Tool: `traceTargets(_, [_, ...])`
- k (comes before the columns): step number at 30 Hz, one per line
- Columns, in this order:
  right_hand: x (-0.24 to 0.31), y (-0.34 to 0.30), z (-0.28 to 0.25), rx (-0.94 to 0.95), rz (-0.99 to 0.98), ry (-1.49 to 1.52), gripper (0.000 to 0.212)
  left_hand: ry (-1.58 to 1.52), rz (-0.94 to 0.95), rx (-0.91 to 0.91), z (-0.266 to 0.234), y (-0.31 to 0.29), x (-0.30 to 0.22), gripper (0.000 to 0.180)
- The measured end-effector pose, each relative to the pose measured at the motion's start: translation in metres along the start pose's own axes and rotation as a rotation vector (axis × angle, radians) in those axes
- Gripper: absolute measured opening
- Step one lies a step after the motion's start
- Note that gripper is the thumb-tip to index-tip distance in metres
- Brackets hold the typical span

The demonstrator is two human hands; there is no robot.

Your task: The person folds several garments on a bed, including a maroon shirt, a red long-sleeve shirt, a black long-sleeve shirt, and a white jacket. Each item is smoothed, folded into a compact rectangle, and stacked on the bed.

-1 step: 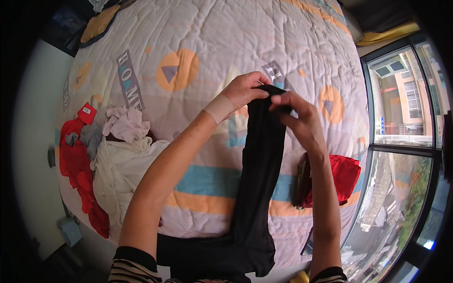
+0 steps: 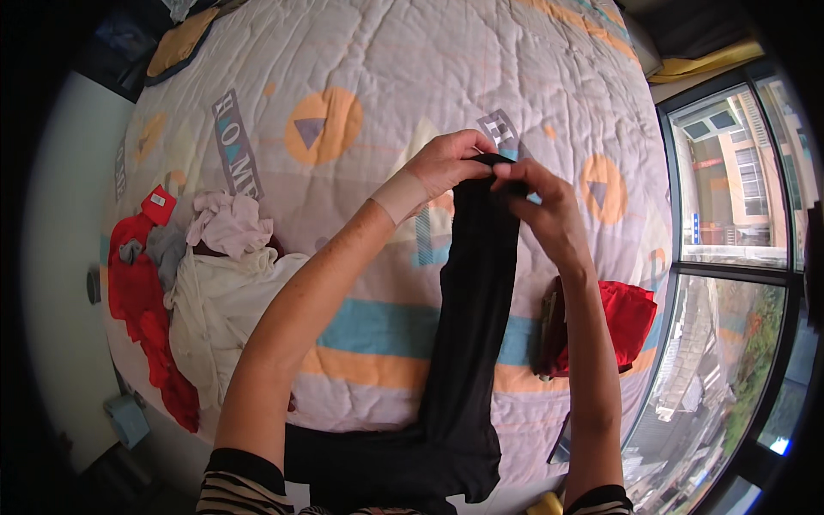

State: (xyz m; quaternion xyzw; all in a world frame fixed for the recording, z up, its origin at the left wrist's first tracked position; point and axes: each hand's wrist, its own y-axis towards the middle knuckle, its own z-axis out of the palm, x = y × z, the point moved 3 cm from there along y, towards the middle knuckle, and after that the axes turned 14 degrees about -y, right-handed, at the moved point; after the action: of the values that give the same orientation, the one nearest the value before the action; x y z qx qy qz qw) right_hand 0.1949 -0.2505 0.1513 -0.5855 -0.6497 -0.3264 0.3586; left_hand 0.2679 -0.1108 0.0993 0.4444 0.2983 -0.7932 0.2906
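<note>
A black garment lies across the bed's near side, one long leg or sleeve stretching away from me. At its far end my left hand pinches the cuff between thumb and fingers. My right hand is closed on the same cuff from the right, its fingers slightly blurred. Part of the cloth between the two hands is hidden by the fingers. The wide part of the garment spreads to the left near the bed's front edge, partly beneath my left arm.
A loose pile on the left holds a red garment, a white garment, a pale pink cloth and a grey cloth. Right of my right forearm sits folded red clothing. A patterned quilt covers the bed; a window borders it.
The fingers of my right hand have shifted slightly at the cuff. My left hand and the rest stay as they were.
</note>
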Motion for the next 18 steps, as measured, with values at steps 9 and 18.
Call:
traceTargets(9, [-0.033, 0.01, 0.008, -0.05, 0.068, -0.136, 0.044, -0.042, -0.081, -0.004, 0.005, -0.017, 0.009, 0.023])
traceTargets(18, [-0.046, 0.008, 0.015, 0.001, 0.236, 0.045, 0.06, -0.089, -0.004, -0.017, 0.006, -0.019, 0.017, 0.047])
